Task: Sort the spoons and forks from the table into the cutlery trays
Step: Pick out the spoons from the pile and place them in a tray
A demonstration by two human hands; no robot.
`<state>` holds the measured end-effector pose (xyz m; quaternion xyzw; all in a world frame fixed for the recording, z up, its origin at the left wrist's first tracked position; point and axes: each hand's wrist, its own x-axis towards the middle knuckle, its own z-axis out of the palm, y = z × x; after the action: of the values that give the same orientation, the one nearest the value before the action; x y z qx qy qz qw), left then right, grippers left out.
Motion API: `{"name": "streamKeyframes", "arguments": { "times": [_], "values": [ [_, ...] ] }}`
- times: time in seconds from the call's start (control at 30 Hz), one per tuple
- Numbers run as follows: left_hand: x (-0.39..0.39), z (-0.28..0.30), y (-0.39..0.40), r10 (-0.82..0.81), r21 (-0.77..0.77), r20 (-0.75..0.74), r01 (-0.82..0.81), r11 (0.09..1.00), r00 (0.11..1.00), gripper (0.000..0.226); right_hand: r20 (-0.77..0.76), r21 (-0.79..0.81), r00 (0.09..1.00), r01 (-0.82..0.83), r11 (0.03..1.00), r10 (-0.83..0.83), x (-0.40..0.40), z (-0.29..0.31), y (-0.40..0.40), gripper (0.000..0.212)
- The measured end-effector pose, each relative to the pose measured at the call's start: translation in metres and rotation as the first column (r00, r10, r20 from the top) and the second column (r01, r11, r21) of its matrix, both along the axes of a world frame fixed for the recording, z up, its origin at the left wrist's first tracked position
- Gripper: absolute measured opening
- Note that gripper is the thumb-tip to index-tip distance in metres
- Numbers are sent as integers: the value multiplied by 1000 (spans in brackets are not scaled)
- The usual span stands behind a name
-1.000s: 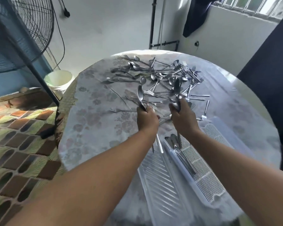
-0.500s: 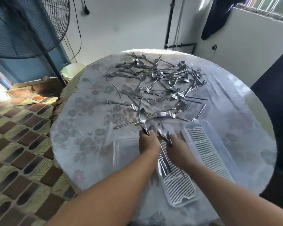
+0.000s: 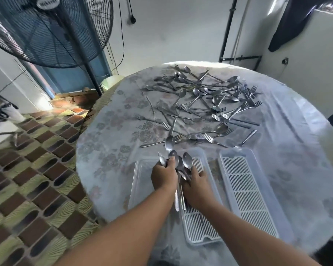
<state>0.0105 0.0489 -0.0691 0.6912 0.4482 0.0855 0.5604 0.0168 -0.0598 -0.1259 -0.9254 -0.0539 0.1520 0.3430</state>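
Spoons (image 3: pixel 178 164), maybe five, bunched over the middle tray (image 3: pixel 198 221) of three; my left hand (image 3: pixel 164 176) and right hand (image 3: pixel 196 184) both curl fingers around them.

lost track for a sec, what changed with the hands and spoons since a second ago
Both hands came back from the pile to the middle tray. The left hand still grips its spoons; the right hand now gathers its spoons against them over that tray. The pile and right-hand tray look unchanged.
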Motion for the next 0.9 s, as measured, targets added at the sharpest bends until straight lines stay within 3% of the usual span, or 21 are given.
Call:
{"name": "streamKeyframes", "arguments": {
  "times": [0.17, 0.53, 0.7, 0.9],
  "values": [
    [1, -1, -11, -40, -8, 10, 40, 999, 999, 39, -36, -75, 999, -11, 997, 8, 3, 0, -6, 74],
    [-4, -1, -4, -33, -9, 24, 33, 999, 999, 39, 160, -158, 985, -45, 986, 70, -6, -1, -15, 4],
    [-5, -1, -2, -37, -9, 33, 38, 999, 999, 41, 203, -111, 979, 28, 993, -5, -6, -5, -8, 12],
    [-7, -4, 6, -31, 7, 20, 30, 1000, 999, 46, 123, -34, 991, 62, 997, -58, 9, 0, -5, 18]
  ]
}}
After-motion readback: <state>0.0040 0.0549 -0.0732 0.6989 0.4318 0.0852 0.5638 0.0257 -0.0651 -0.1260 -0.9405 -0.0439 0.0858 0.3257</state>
